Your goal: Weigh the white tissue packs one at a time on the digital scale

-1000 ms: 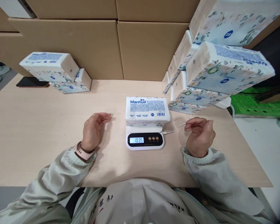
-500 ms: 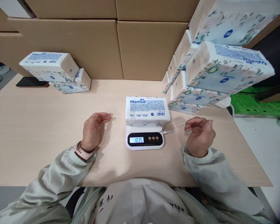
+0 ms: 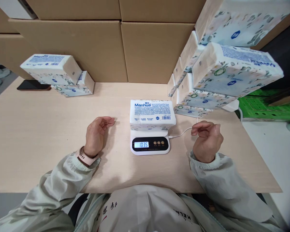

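A wrapped pack of tissues (image 3: pixel 152 112) printed "Manhua" rests on a white digital scale (image 3: pixel 150 152) in front of me. The lit display (image 3: pixel 141 145) reads 103.5. To the left of the scale, my left hand (image 3: pixel 96 134) lies on its side on the table, fingers loosely stretched towards the pack and holding nothing. My right hand (image 3: pixel 207 141) is to the right of the scale, its fingers loosely bent and apart from the thumb, with nothing seen in them. A white cable (image 3: pixel 181 134) runs from the scale and passes behind the right fingertips.
Stacked tissue packs (image 3: pixel 234 72) rise at the right back of the wooden table (image 3: pixel 38 135). Two more packs (image 3: pixel 72 85) stand at the left back beside a dark phone (image 3: pixel 33 85). Cardboard boxes (image 3: pixel 159 51) form a wall behind. A green crate (image 3: pixel 270 108) sits beyond the right edge.
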`<state>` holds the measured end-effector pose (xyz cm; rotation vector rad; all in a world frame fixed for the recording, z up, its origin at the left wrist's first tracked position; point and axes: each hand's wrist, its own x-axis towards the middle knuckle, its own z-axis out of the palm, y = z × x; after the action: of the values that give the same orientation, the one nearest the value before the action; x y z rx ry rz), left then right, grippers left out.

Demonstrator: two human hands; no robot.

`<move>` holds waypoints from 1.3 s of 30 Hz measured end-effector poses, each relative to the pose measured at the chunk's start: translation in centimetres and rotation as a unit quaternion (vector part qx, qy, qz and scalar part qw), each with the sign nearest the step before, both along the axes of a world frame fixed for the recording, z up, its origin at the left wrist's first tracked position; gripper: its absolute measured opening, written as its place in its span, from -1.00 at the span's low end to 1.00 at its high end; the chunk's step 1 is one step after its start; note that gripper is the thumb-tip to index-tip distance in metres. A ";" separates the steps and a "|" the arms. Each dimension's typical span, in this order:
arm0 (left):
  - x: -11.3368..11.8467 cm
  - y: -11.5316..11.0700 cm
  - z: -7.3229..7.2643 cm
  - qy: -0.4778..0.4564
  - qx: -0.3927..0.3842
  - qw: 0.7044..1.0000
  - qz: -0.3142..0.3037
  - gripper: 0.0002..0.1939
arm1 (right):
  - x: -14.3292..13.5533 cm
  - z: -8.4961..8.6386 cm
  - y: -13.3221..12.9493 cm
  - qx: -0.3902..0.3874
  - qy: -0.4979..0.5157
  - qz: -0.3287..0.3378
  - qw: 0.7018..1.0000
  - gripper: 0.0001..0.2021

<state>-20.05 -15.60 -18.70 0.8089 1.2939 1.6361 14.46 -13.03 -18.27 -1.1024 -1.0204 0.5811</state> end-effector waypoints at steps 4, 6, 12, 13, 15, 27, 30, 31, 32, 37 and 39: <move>0.0 0.0 0.0 0.000 0.001 1.000 0.003 -0.67 | 0.1 -0.1 0.1 0.005 -0.013 0.001 1.000 -0.42; 0.0 0.0 0.0 -0.003 -0.001 1.000 0.001 -0.68 | 0.1 -0.2 0.1 0.008 -0.018 0.002 1.000 -0.43; -0.3 0.0 -0.3 0.001 0.001 1.000 -0.004 -0.67 | 0.5 -0.4 -0.2 -0.015 -0.076 0.039 0.996 -0.48; -0.3 0.0 -0.4 0.006 0.002 1.000 -0.006 -0.66 | 0.7 -0.4 -0.3 -0.028 -0.108 0.054 0.992 -0.49; -0.4 -0.2 -0.3 0.038 0.010 0.999 -0.017 -0.63 | 0.9 -0.4 -0.5 -0.049 -0.175 0.089 0.979 -0.51; 3.1 -0.6 3.4 0.320 0.097 0.896 -0.293 -0.39 | -2.6 1.7 -2.1 -0.039 -0.335 0.237 0.911 -0.48; 4.8 0.2 7.1 0.294 0.209 0.883 -0.299 -0.46 | -2.8 3.9 -2.9 0.064 -0.333 0.147 0.929 -0.43; 5.8 0.8 8.9 0.282 0.244 0.878 -0.301 -0.48 | -2.6 4.9 -2.7 0.097 -0.314 0.096 0.939 -0.41; 6.9 1.6 10.9 0.270 0.274 0.872 -0.302 -0.51 | -2.1 6.1 -2.1 0.130 -0.285 0.039 0.949 -0.41; 15.1 7.3 20.3 0.265 0.285 0.857 -0.339 -0.60 | 2.0 13.4 4.2 0.127 -0.182 -0.019 0.975 -0.44; 18.1 9.6 22.0 0.213 0.232 0.895 -0.316 -0.63 | 3.6 15.7 6.4 0.085 -0.194 0.047 0.976 -0.46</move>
<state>-1.92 -5.98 3.29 1.7519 0.7636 1.2635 18.04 -6.67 -2.62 -1.0399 -1.4401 0.3491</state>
